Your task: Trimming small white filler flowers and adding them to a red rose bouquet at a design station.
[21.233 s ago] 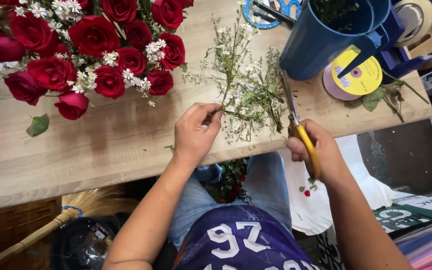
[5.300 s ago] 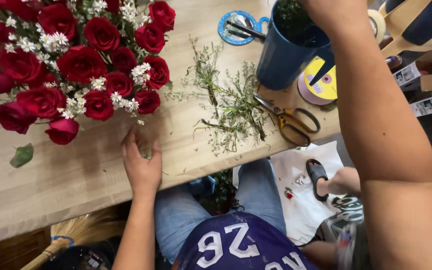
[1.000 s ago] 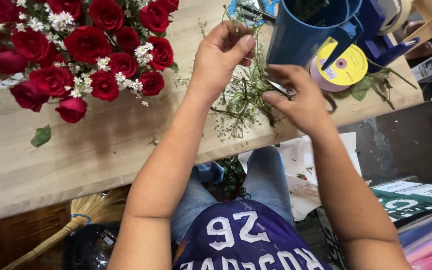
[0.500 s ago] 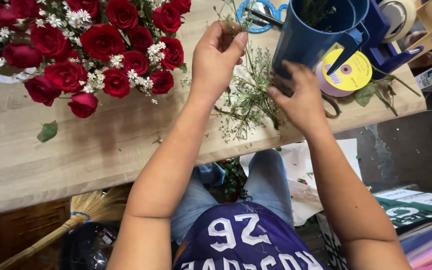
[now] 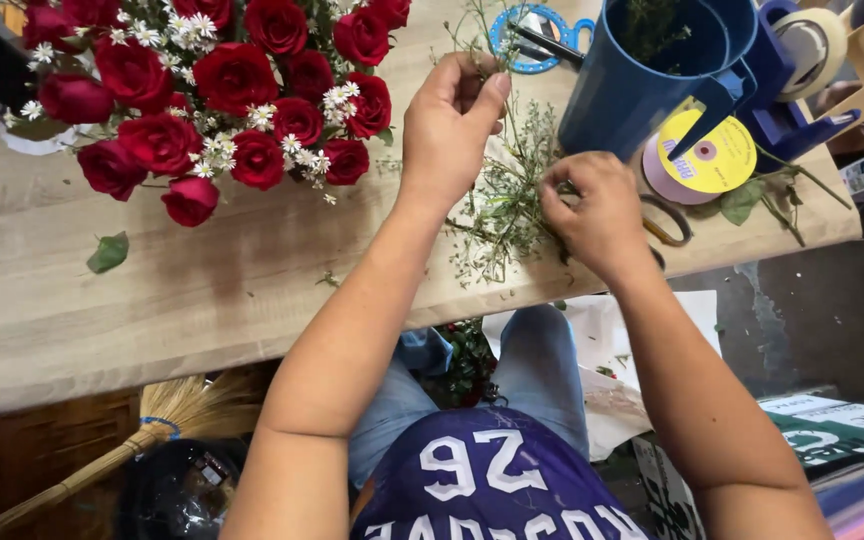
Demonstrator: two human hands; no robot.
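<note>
My left hand (image 5: 449, 128) is raised over the wooden table (image 5: 202, 290), fingers pinched on a thin green sprig (image 5: 507, 120) of small white filler flowers. My right hand (image 5: 597, 212) rests on the loose pile of green filler stems (image 5: 502, 215), fingers closed around some of them. Yellow-handled scissors (image 5: 667, 225) lie just under and to the right of my right hand. A bouquet of red roses (image 5: 222, 90) with small white flowers lies at the table's far left.
A blue bucket (image 5: 652, 75) with greens stands at the back right, beside a yellow-faced ribbon spool (image 5: 707, 160) and a blue tape dispenser (image 5: 802, 90). A fallen leaf (image 5: 107, 252) lies on the table. A broom (image 5: 142, 440) lies below the table edge.
My left hand has lifted a sprig up from the pile toward the far edge. My right hand has shifted slightly left onto the stems, covering the scissors' handles less.
</note>
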